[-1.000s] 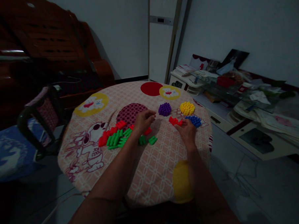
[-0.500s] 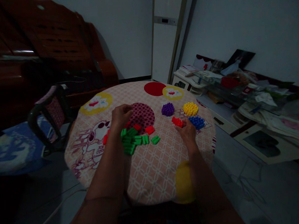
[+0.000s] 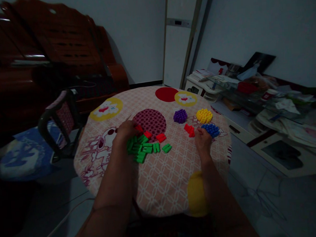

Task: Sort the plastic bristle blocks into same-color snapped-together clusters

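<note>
My left hand (image 3: 125,130) is over the left part of the loose pile, its fingertips mostly hidden beside a red block (image 3: 139,128). Whether it grips that block cannot be told. Green blocks (image 3: 140,156) lie just right of my left wrist, with a few more red blocks (image 3: 161,137) among and beyond them. On the right, my right hand (image 3: 203,141) has its fingers curled together at the right end of a small red block cluster (image 3: 189,130). What is between those fingers is hidden. A blue block cluster (image 3: 211,130) sits right behind this hand.
Purple (image 3: 180,116) and yellow block clusters (image 3: 204,115) stand farther back on the round table's patterned cloth (image 3: 160,181). A chair (image 3: 57,126) is at the left, before a wooden sofa (image 3: 74,55). Along the right wall runs a cluttered cabinet (image 3: 251,104).
My left hand has lowered toward the red blocks. My right hand has shifted from around the red cluster to its right end, uncovering more of it. The view has turned slightly left.
</note>
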Demonstrator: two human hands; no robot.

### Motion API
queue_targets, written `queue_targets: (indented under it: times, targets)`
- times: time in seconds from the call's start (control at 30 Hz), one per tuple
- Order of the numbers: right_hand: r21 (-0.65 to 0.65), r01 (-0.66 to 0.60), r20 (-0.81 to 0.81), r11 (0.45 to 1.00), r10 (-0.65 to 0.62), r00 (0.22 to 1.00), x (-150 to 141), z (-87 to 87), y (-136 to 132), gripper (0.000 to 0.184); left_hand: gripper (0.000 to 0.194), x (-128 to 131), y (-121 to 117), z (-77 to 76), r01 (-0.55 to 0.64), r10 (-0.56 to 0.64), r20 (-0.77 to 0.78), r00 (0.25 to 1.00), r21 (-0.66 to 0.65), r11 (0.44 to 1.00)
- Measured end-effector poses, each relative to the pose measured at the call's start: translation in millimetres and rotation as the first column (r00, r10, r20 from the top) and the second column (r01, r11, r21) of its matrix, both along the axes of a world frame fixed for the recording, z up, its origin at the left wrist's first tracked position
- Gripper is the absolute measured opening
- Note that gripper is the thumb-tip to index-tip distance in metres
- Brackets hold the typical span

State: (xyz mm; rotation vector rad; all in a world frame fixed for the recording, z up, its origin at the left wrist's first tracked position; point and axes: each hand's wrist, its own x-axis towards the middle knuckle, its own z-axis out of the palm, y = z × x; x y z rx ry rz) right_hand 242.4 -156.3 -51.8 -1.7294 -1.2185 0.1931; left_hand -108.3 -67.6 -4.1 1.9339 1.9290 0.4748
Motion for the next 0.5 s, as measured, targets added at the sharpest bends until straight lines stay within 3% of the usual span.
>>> queue_targets:
  times: [0.1,0.2,0.27,0.37,0.5]
  targets:
    - [0.023,-0.004,0.032,1.000,0.003,0.999,2,-2.0,1,0.042,0.008,28,-3,6.9,0.036,-0.044,0.069,0.997,0.118,0.992]
    - [0.031,0.008,0.063,0.999,-0.010,0.998,5,-4.6,3,0.043,0.025,70,-13,13.0,0.076,-0.113,0.147,0.983,0.233,0.969]
    - [0.037,0.007,0.074,0.999,-0.010,0.997,6,-6.1,4,0.043,0.035,102,-21,13.0,0.183,-0.223,0.157,0.962,0.234,0.955]
    - [0.049,0.000,0.074,0.999,-0.004,0.997,7,-7.3,5,0.042,0.034,145,-28,7.1,0.298,-0.323,0.122,0.939,0.181,0.937]
    - [0.069,-0.004,0.051,0.998,0.000,0.999,7,-6.8,5,0.040,0.028,183,-29,-2.5,0.321,-0.338,0.108,0.935,0.146,0.936]
